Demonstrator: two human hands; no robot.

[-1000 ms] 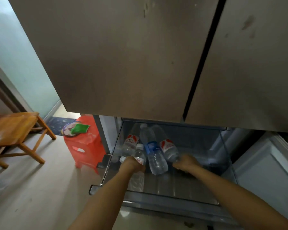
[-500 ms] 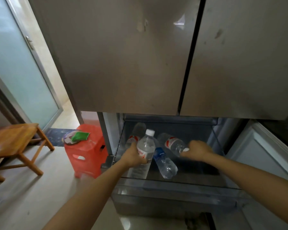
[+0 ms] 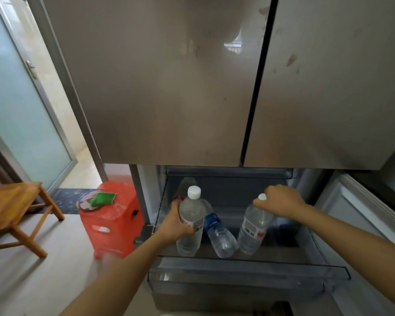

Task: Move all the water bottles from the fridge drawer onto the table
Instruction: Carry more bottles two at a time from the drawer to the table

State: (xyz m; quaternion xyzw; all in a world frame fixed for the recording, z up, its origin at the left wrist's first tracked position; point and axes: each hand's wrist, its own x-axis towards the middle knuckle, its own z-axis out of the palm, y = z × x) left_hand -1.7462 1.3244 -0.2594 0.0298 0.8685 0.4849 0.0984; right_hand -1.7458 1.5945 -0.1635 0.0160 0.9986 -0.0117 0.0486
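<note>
Below the closed fridge doors, over the open drawer [image 3: 249, 267], I see my left hand [image 3: 174, 224] with fingers wrapped around one upright bottle [image 3: 191, 221]; my right hand [image 3: 281, 201] pinches another bottle [image 3: 254, 226] at its cap. Between them a blue-labelled bottle [image 3: 218, 233] lies loose.

4 water bottles [image 3: 190, 215] (2 held), 2 stools [image 3: 114, 215]
</note>
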